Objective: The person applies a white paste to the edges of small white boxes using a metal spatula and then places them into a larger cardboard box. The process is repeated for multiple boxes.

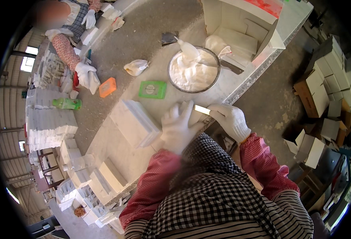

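My left hand (179, 129), in a white glove, lies with its fingers spread near the table edge, beside a stack of white slabs (131, 121). A pale piece seems to lie under its fingers; its shape is hard to make out. My right hand (231, 120), also gloved, is closed round a flat scraper with a shiny metal blade (202, 110) that points toward my left hand. Ahead of both hands stands a round pan (169, 75) of white paste (187, 77). A white nozzle bottle (188, 50) leans in the paste, and a dark-handled blade (232, 67) crosses the pan's right rim.
A green box (152, 89), an orange box (107, 87) and a crumpled cloth (136, 67) lie across the table. An open carton (239, 38) stands beyond the pan. At far left a co-worker's gloved hand (86, 74) works beside stacked slabs (50, 127). Cartons (313, 93) sit on the floor at right.
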`<state>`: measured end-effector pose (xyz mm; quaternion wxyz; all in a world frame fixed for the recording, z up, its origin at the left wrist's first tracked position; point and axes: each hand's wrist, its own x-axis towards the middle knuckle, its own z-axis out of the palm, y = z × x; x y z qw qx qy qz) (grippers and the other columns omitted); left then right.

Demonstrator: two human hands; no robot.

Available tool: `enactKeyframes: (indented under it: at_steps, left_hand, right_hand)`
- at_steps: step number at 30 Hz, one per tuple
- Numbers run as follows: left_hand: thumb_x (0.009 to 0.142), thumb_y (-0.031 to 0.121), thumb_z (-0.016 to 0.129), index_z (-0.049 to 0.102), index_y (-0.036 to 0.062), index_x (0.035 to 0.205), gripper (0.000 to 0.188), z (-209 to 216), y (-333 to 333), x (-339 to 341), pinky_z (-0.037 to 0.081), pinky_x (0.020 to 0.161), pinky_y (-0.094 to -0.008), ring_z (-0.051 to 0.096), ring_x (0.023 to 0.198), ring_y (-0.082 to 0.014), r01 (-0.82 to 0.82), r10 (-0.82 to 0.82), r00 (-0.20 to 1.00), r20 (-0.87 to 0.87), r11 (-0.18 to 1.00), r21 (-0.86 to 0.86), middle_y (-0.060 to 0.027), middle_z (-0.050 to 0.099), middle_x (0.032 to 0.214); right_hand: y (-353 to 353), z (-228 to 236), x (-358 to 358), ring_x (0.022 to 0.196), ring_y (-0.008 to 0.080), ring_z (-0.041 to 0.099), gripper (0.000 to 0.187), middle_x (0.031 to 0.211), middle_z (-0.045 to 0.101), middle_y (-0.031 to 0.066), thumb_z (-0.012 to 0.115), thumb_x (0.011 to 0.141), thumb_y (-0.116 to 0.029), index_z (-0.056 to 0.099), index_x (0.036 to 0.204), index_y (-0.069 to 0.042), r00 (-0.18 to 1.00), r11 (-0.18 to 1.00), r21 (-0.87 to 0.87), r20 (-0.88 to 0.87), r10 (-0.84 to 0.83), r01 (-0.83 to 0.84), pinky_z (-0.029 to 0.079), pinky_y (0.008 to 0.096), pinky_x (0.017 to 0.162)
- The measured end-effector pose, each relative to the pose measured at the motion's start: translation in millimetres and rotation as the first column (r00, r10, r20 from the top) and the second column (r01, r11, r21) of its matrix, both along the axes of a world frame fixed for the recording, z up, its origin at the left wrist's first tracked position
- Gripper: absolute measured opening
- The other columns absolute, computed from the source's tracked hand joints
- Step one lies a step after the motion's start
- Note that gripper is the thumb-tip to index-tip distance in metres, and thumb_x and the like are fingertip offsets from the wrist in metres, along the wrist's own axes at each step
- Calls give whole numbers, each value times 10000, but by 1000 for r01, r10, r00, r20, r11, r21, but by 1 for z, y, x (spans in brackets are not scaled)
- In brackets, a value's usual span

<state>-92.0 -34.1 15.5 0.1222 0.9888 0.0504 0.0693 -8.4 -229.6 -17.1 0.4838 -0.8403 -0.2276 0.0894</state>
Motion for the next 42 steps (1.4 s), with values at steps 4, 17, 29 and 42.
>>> enactKeyframes:
  at_steps: [4,17,29,42]
  left_hand:
    - [735,469,848,637,168,1406,765,-2,2,1,468,1004,-472,558,1127,-392,33,-34,999,32,999,22,-202,574,1320]
    - [770,464,837,662,179,1365,683,-7,1,1,479,987,-456,559,1122,-375,22,-21,998,61,1000,-9,-180,571,1323]
    - [759,499,838,591,166,1434,792,-5,1,0,463,1014,-483,537,1157,-406,-31,31,999,-14,999,-33,-210,552,1348]
    - [791,500,817,655,162,1385,703,4,6,5,469,998,-474,543,1122,-385,63,-64,998,-19,997,-53,-175,550,1281]
  right_hand:
    - [4,6,0,842,340,700,176,947,715,123,652,926,-219,748,1007,-95,1000,1000,13,21,0,0,551,408,735]
    - [12,13,-2,888,337,703,141,1002,731,142,667,930,-141,737,997,-38,998,998,-48,50,49,-47,552,386,774]
    - [6,19,0,804,328,682,137,909,695,117,658,920,-199,731,993,-109,996,998,-24,60,-64,66,535,418,690]
    - [4,30,-9,782,338,682,130,838,692,129,693,890,-162,739,979,-78,966,988,-152,248,76,-39,543,424,685]
